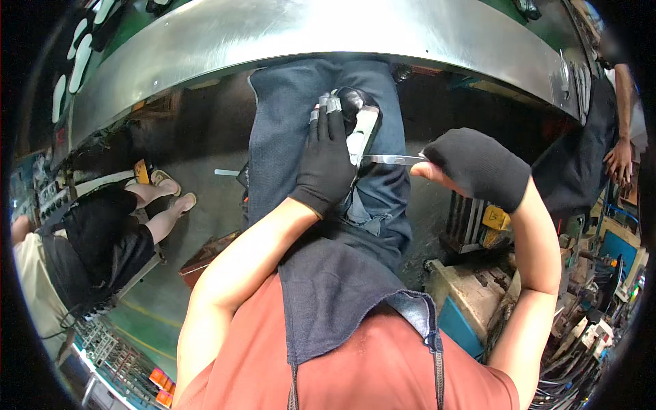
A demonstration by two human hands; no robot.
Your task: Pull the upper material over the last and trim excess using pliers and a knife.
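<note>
Touching a shoe (365, 124) and gripping a thin blade (393, 160) are gloved hands (324, 162).

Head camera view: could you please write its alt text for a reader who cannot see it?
A person's gloved right hand points a thin blade at a black-and-white shoe-like item on their lap; the gloved left hand lies against it. A metal bench stands ahead.

Plenty of open air between the right hand (471, 171) and the metal bench (301, 34) up front. Toward the shoe (365, 128), though, the knife blade (395, 160) bridges the gap, and the left hand (326, 160) walls off the far side. Machinery (471, 290) crowds the lower right, probably below hand height, hard to judge.
</note>
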